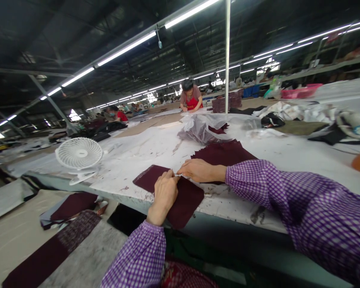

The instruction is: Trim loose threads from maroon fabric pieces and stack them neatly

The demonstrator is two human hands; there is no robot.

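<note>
A dark maroon fabric piece [187, 200] lies at the table's front edge, its near end hanging over. My left hand [165, 192] rests on it with fingers curled and closed on the cloth. Close beside it, my right hand [198, 169] is closed in a pinch, its fingertips meeting the left fingers at the fabric's edge. A tiny pale spot shows between the fingertips; what it is I cannot make out. Behind my right hand lies a stack of maroon fabric pieces [225, 153] with jagged edges.
A white fan [79, 154] stands left on the white-covered table [138, 146]. Clear plastic wrapping [198, 129] lies beyond the stack. Maroon strips [45, 256] rest on a lower surface at left. A metal pole [227, 60] rises behind. Across the table a person [192, 96] leans over.
</note>
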